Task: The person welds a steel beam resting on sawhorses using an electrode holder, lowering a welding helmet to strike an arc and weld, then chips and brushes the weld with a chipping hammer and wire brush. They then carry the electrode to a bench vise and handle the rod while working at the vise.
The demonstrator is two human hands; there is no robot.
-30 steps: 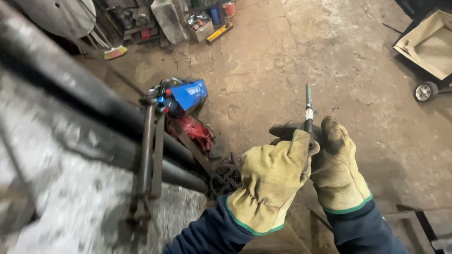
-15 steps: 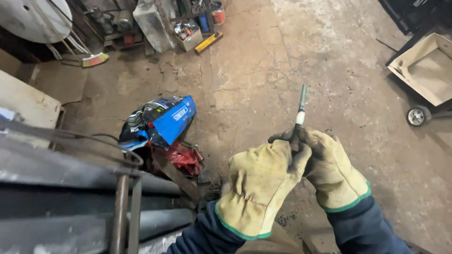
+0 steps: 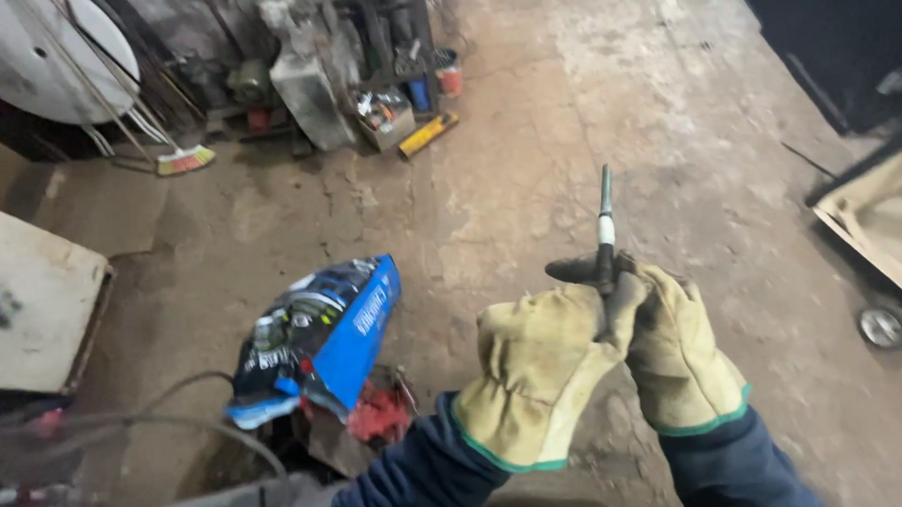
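Both gloved hands meet on a thin metal rod [image 3: 604,218]. Left hand [image 3: 541,370] and right hand [image 3: 674,351] each have their grip clamped on its lower end; the rod points up above the grip. Since a second ago the view has swung off the steel beams; hands and rod held the same. Blue bag [image 3: 319,333] lies on the floor [image 3: 566,100], left of and below the grip.

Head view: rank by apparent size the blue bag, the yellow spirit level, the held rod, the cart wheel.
1. blue bag
2. rod, though nearness to the camera inflates it
3. yellow spirit level and cart wheel: look alike, not ranked; the level lies farther off.
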